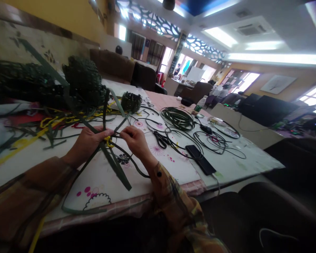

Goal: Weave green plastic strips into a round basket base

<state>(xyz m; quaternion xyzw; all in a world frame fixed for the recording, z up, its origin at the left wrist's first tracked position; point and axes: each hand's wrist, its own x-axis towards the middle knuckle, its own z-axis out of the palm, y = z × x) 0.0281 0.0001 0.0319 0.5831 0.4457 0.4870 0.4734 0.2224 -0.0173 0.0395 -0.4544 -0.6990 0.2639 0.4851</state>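
Note:
My left hand (91, 140) grips several crossed dark green flat strips (116, 167), its thumb pressed near their crossing. Long strip ends fan out above and below the hand. At the crossing sits a short yellow strand (108, 141), looped or twisted around the strips. My right hand (133, 138) is closed in a pinch just right of the crossing, with a thin dark strip between its fingertips. Both hands are above the patterned white tabletop. How the strips interlace under my left fingers is hidden.
Black scissors (161, 139), coiled dark strips (177, 118) and a phone (200, 160) lie to the right. Woven dark green baskets (81, 79) stand at the back left, a small one (131, 102) nearer the middle. Yellow strips (21, 149) lie left. A bottle (200, 104) stands farther back.

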